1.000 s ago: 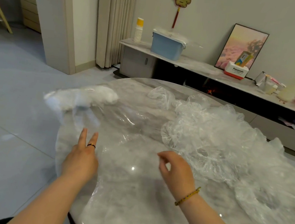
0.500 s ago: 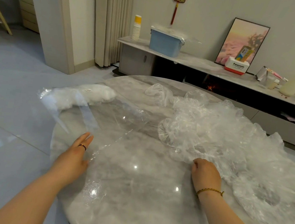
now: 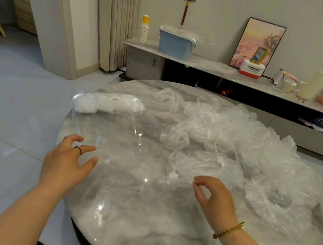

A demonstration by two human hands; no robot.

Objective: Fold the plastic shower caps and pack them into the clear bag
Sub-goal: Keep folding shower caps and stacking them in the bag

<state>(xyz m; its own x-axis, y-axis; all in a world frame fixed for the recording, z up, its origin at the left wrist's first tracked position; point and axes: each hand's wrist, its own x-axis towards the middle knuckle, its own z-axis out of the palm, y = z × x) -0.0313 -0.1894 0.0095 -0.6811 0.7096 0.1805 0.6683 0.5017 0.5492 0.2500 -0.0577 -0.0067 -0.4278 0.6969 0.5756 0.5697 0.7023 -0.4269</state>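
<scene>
Shower caps (image 3: 236, 135) of thin, crinkled clear plastic lay in a loose heap across the far and right part of a round marble-patterned table (image 3: 144, 222). The heap ran from the table's far edge down along its right side, and one cap spread flat near the right rim. A clear bag (image 3: 118, 131) lay flat on the left part of the table, just beside the heap. A white bundle (image 3: 108, 103) filled the bag's far end, which reached the table's left edge. The rest of the bag was see-through and flat.

The person's left hand (image 3: 66, 163) was at the table's left edge, near the bag's near end. Its fingers were spread and loosely bent, and it held nothing that could be seen. A dark ring (image 3: 78, 149) sat on one finger. The right hand (image 3: 218, 200) was over the middle of the table, just beside the near edge of the heap. Its thumb and forefinger tips were drawn close together and the other fingers were curled. Whether a film of plastic was pinched between them could not be told. A gold beaded bracelet (image 3: 228, 230) circled that wrist.

Behind the table, a low shelf (image 3: 214, 65) along the wall held a blue box (image 3: 175, 44), a stack of paper cups (image 3: 144, 28) and a framed picture (image 3: 256, 42).
</scene>
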